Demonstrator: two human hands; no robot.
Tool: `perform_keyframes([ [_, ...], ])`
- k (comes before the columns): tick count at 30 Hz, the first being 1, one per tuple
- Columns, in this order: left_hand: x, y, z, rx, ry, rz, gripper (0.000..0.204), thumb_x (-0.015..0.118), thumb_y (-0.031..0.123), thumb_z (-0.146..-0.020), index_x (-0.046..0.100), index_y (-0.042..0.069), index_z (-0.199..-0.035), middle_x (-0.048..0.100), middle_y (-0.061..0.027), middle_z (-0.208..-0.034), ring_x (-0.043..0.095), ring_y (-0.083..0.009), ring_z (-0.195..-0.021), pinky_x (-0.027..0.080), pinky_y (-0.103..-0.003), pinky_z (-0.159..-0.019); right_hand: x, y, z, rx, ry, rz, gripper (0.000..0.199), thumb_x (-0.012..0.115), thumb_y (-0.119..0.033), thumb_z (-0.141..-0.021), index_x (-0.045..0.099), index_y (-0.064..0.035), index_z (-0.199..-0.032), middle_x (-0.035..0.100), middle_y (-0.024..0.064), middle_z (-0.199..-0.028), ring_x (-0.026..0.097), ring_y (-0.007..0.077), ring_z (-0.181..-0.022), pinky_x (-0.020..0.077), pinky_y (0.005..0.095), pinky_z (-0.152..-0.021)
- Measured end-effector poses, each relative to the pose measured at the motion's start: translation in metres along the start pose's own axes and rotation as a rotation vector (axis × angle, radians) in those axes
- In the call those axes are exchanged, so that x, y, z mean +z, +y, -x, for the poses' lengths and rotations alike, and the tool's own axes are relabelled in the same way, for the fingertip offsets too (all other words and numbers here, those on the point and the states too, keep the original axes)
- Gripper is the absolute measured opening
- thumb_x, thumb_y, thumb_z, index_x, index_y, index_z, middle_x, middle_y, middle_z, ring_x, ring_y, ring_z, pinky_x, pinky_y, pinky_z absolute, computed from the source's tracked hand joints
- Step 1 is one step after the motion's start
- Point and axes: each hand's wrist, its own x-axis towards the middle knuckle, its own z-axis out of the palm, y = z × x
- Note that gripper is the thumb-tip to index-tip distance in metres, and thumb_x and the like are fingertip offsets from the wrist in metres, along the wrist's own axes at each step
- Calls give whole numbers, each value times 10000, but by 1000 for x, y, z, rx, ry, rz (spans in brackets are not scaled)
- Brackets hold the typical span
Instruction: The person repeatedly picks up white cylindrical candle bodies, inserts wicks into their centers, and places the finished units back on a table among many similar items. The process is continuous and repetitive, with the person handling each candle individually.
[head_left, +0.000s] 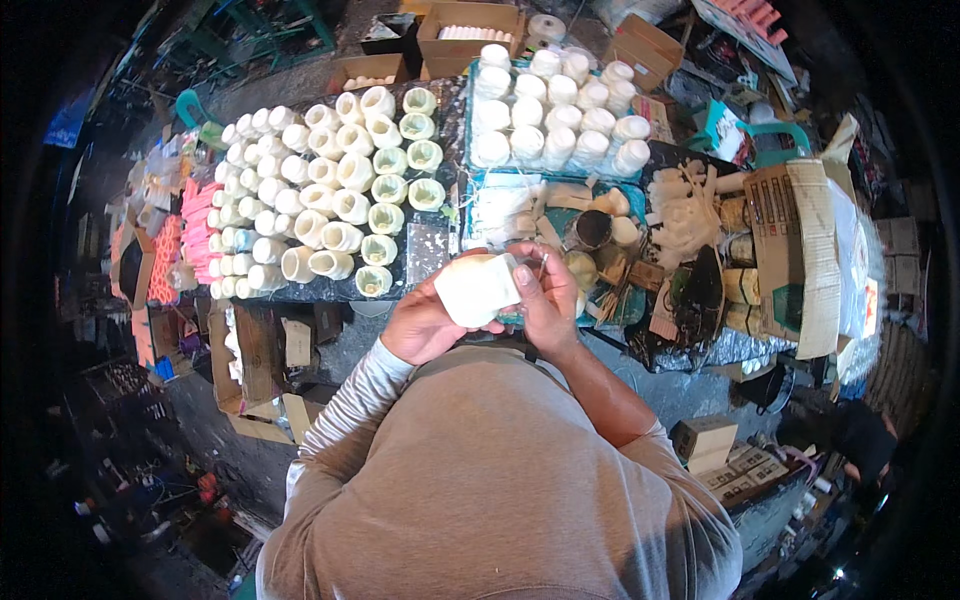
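Rows of finished white cups at far left on the dark worktop, some lying on their sides, some showing hollow greenish mouths. Left hand cupped under and around a white, soft-looking cup-shaped piece, fingers wrapped close on its near side, thumb hidden beneath. Piece held just above the table's near edge, close to the chest, between both hands. Right hand against the piece's right end, thumb pressed to its rim, fingertips pinched together on something thin; whether wire or thread, too small to tell. Best done, in judgement, with the left hand as a steady cradle, light enough not to dent the wall, and the right hand alone working at the rim. Further right, a teal tray with upright white cups, then a clutter of sticks and small pots.
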Motion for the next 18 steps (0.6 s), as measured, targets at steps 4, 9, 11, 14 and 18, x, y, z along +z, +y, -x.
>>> perform_keyframes([
  [4,-6,9,22,91,-64,120,780,836,139,-855,476,21,-1537,616,-142,-1436,655,-311,-1245,527,-499,-1068,26,-26,3,106,-135,16,320,741,-93,-1006,595,-14,-1279,686,35,-1033,640,76,-876,516,241,-726],
  [9,-29,15,38,199,218,-690,761,979,114,-715,633,-23,-1378,692,-63,-1269,621,-124,-1130,518,-314,-982,49,-23,-17,-7,-336,277,290,794,-50,-962,622,10,-1188,690,36,-975,635,71,-883,529,249,-754],
  [11,-29,6,37,398,321,-687,822,1005,153,-701,628,-26,-1409,691,-96,-1350,623,-138,-1184,512,-333,-1038,51,-20,-30,31,-385,318,268,795,-64,-968,630,18,-1163,694,42,-977,638,72,-900,543,264,-780],
  [14,-29,4,41,603,377,-997,826,1012,161,-660,647,5,-1385,706,-124,-1269,670,-209,-1137,537,-368,-1003,54,-17,-37,131,-415,261,246,773,-84,-989,625,17,-1158,681,31,-959,631,68,-887,536,261,-769],
  [18,-18,1,35,950,489,-1461,730,952,116,-682,657,3,-1340,722,-159,-1108,719,-319,-1006,565,-402,-941,63,-16,-38,68,-411,366,175,676,-135,-1063,607,-7,-1161,656,18,-963,592,59,-876,509,241,-759],
])
